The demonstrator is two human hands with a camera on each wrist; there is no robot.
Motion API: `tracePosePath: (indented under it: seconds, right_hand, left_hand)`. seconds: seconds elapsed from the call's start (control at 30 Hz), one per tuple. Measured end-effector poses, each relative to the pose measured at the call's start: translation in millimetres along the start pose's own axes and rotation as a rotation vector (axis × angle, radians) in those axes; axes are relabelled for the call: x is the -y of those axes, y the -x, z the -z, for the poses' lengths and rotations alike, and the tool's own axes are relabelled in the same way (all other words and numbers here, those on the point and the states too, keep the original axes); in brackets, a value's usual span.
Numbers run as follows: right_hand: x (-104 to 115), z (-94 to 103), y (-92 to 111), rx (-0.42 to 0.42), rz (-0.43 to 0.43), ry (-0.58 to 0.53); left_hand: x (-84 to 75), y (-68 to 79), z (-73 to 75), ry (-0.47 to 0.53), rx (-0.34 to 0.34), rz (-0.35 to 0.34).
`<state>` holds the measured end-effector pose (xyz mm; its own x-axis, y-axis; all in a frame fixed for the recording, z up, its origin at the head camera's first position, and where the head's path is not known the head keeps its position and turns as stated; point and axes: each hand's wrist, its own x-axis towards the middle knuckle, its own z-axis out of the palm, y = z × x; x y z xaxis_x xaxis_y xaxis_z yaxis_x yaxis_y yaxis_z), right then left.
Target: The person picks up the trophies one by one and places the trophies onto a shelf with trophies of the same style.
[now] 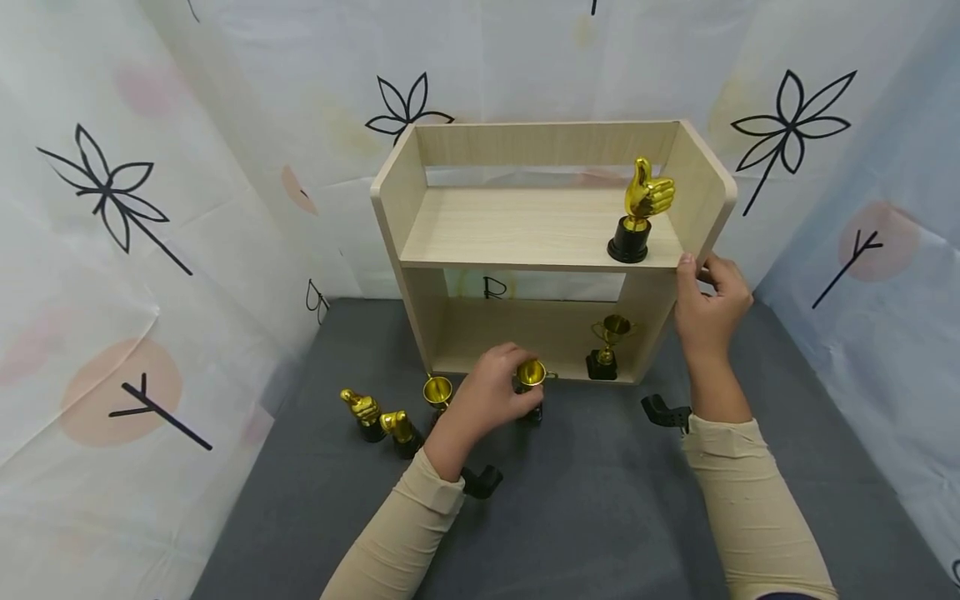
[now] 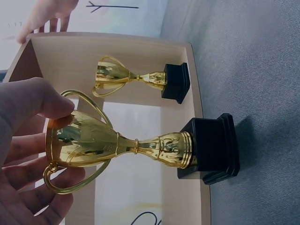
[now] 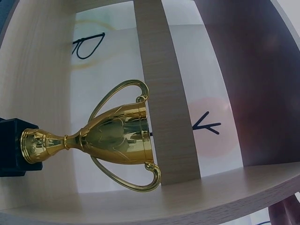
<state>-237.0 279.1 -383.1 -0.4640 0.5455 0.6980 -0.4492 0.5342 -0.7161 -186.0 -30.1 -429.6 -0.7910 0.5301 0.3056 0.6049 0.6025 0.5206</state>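
My left hand (image 1: 491, 387) holds a gold trophy cup (image 2: 89, 140) by its bowl near the rim, thumb on one side and fingers on the other. The cup has two handles and a black base, and it is in front of the lower shelf's front edge. My right hand (image 1: 708, 304) grips the right side panel of the wooden shelf (image 1: 517, 225), thumb at the front edge. A second trophy cup (image 3: 117, 133) stands in the lower compartment on the right. Above it, a gold thumbs-up trophy (image 1: 637, 208) stands on the upper shelf's right end.
Left of my left hand, another trophy cup (image 1: 437, 390) stands partly hidden by the hand. Two gold hand-shaped trophies, one farther left (image 1: 363, 410) and one nearer (image 1: 401, 429), stand on the grey tabletop (image 1: 585, 517). Patterned white cloth (image 1: 262, 125) hangs behind and beside the table.
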Motion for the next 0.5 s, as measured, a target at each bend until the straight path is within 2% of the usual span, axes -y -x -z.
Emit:
tracePosePath:
  seconds: [0.23,0.5]
  right_hand:
    - [-1.6,-3.9,-0.5,-0.047,-0.026,-0.01]
    - [1.3,-3.7,0.2,-0.035,-0.057,-0.002]
  left_hand:
    - [0.9,-3.0,-3.6,-0.011,-0.024,0.003]
    - [-1.8,-6.8,-4.8,-0.013,-0.056,0.007]
